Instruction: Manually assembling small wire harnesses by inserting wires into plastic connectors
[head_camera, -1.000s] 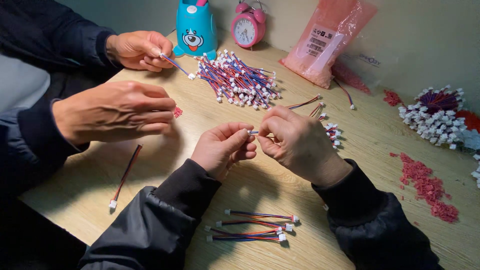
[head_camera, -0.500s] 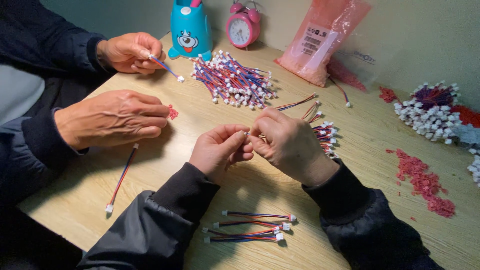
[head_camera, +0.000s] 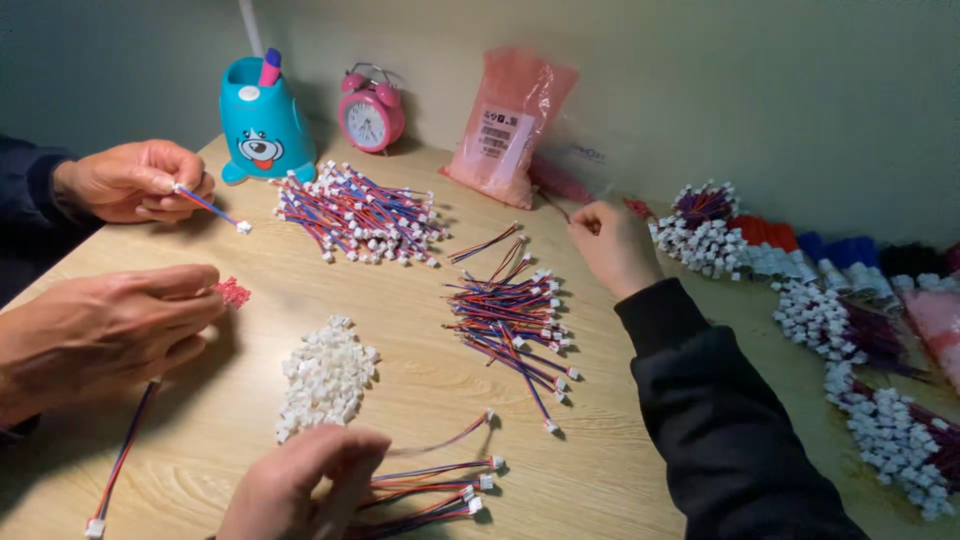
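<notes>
At the bottom centre of the frame, a few finished wire leads (head_camera: 440, 490) with white plug ends lie side by side on the wooden table (head_camera: 620, 470). The person's left hand (head_camera: 300, 485) rests on their left ends, palm down, fingers curled loosely over the wires; whether it actually pinches one cannot be told, since the fingertips are hidden under the hand. Just above it, left of centre, sits a small heap of loose white connector housings (head_camera: 325, 375).

The right hand (head_camera: 612, 243) is stretched far out to the upper middle of the frame, the black sleeve (head_camera: 720, 420) running diagonally up from the lower right. Its fingers are clenched into a loose fist, knuckles up, beside the pink plastic bag (head_camera: 510, 125) leaning on the wall; what it grips, if anything, does not show. Between the two hands, at centre, lies a fanned pile of red, blue and purple leads (head_camera: 510, 315).

A larger pile of the same leads (head_camera: 355, 215) lies in the upper left, before a turquoise pen holder (head_camera: 262, 125) and a pink alarm clock (head_camera: 372, 112). Bundles of white-tipped leads (head_camera: 830, 320) run down the right edge.

On the left, a co-worker's upper hand (head_camera: 135, 180) pinches a single lead (head_camera: 212, 207); the lower hand (head_camera: 105, 330) lies flat on the table.
</notes>
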